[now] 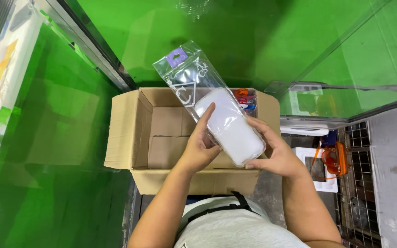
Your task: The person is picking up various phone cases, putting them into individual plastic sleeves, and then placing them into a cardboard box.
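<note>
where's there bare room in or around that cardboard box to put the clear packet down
Free: the cardboard box floor's left half, between its left wall and the left hand. Crowded: the right, under the clear packet and right hand, with colourful items at the back corner.

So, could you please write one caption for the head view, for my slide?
Both hands, left and right, hold a clear plastic pouch with a white case above an open brown cardboard box.

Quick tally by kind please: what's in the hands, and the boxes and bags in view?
Clear plastic pouch with white case, held by left hand and right hand: 1
Cardboard box: 1
Orange bag: 1
Total: 3
</note>
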